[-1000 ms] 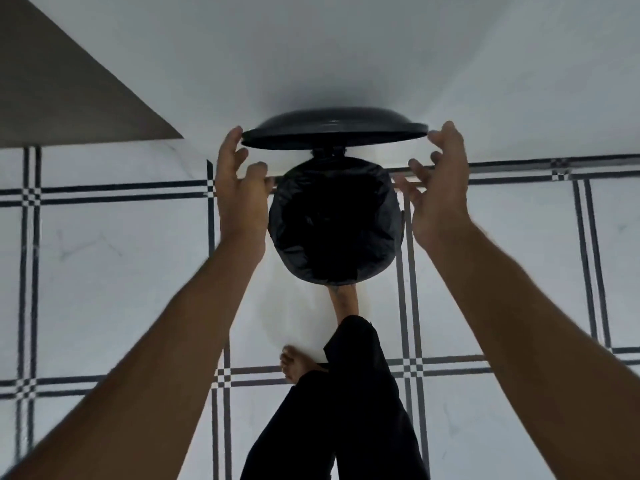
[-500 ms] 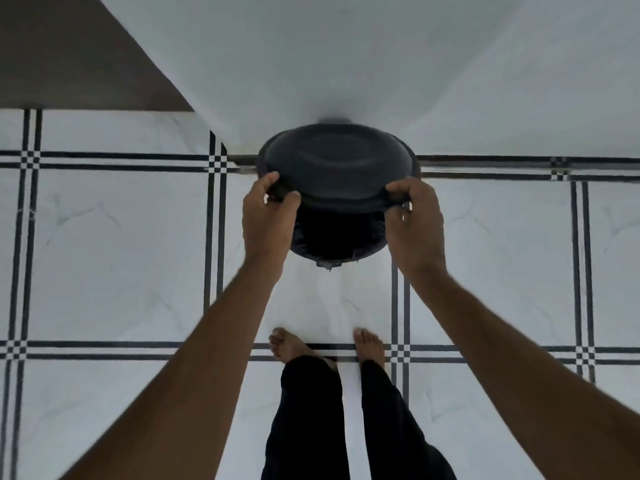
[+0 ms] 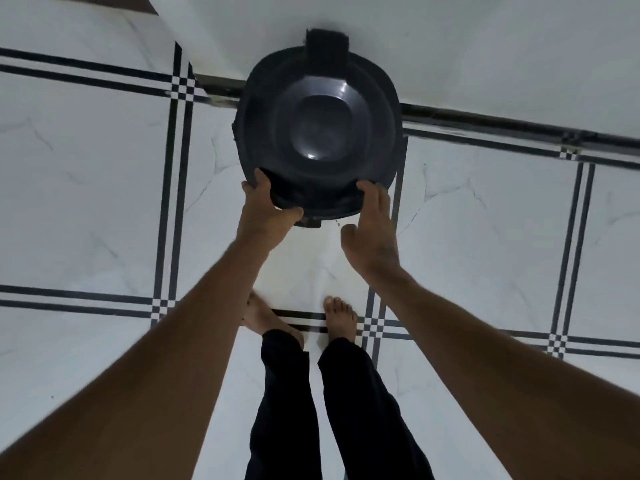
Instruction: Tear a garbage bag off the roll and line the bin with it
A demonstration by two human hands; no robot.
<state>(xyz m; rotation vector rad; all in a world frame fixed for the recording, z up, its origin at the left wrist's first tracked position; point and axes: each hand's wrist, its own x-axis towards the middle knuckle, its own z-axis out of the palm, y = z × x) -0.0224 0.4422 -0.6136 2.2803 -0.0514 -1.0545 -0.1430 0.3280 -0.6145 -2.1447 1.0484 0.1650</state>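
Both hands at front edge of bin lid (image 3: 318, 129). L hand (image 3: 266, 216) grips lid's near-left rim: thumb curled along the underside/front, fingers wrapped over the top edge. R hand (image 3: 372, 233) w/ fingers straight, tips touching lid's near-right rim; thumb out to the side, not clamped on anything. Lid is dark grey, rounded, w/ dished centre, lying closed over bin (image 3: 398, 161); bin body mostly hidden beneath it, only a sliver of side wall visible at right and left. Hinge block (image 3: 327, 46) at far side of lid, against white wall (image 3: 485, 46). Small pedal tab (image 3: 310, 222) shows under the front edge, btwn the hands. Bag: dark material visible just under lid's front rim near L fingers, cannot tell if bag or bin wall; roll not seen. Bin stands on floor (image 3: 86, 185), white tile w/ black double lines, at base of wall. Person's bare feet (image 3: 341, 318) on floor near bin, apart from it; black trousers (image 3: 287, 410) below. Forearms extend from lower corners of view toward bin.
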